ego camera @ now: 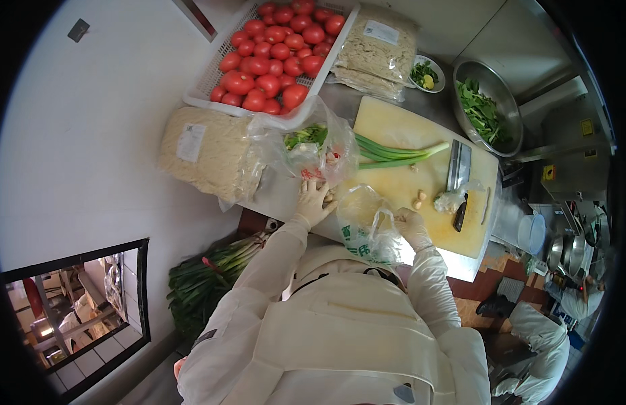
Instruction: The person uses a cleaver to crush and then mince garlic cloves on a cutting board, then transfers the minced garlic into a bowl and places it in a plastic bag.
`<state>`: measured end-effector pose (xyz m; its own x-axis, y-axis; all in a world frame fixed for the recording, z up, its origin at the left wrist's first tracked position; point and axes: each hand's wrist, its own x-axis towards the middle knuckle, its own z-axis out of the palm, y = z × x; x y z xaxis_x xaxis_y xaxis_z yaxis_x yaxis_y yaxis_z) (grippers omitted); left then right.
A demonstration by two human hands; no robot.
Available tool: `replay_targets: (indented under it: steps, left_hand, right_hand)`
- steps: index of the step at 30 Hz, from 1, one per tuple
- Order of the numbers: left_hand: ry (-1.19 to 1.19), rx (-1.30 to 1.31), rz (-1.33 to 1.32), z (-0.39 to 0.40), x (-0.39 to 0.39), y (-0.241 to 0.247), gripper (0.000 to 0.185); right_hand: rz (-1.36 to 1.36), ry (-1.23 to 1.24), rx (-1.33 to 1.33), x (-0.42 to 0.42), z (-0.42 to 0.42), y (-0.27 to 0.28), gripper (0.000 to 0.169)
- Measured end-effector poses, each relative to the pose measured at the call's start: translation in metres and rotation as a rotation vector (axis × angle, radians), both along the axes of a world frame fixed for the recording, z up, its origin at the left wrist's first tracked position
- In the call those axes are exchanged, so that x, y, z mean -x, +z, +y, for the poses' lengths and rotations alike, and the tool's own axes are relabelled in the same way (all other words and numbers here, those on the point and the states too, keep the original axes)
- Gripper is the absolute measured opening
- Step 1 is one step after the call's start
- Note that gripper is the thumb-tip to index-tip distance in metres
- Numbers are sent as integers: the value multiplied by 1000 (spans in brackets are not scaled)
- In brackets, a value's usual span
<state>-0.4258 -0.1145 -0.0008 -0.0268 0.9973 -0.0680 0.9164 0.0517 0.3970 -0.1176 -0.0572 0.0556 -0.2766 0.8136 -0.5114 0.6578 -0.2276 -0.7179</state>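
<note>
My left hand (pixel 314 202), in a pale glove, lies at the counter's front edge on small pale pieces, partly hidden under the fingers. Just beyond it is a clear plastic bag (pixel 338 147) with leafy greens inside. My right hand (pixel 412 228), also gloved, grips the handle of a thin plastic bag with green print (pixel 366 223). On the yellowish cutting board (pixel 394 197) lie green onions (pixel 401 152), several garlic cloves (pixel 419 200), a cleaver (pixel 459 162) with a black handle, and a crumpled plastic bag (pixel 448 201) over part of the cleaver.
A white basket of tomatoes (pixel 275 63) stands at the back, between packs of pale dry food (pixel 206 152). Behind the board are a small bowl of herbs (pixel 428 73) and a steel bowl of greens (pixel 487 109). Leafy stalks (pixel 206 276) lie below left. Co-workers appear at lower right.
</note>
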Motion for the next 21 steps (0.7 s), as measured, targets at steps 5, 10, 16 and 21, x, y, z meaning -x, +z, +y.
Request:
replay_targets:
  steps: [5,10,16,21]
  left_hand:
    - [-81,61,94,19,3,-14,46]
    - [-43,-80,123,6,15,-38,34]
    - [-68,-66,125,18,24,-44,24]
    - [-126,-82,134,24,32,-46,21]
  right_hand:
    - [-149,75,-294,4,-4,36,44]
    - [-190,376,-875,18,-19,92,69]
    - [-313,423,-336,55,-30,79,93]
    - [-351,538,-302,66,-28,53,66]
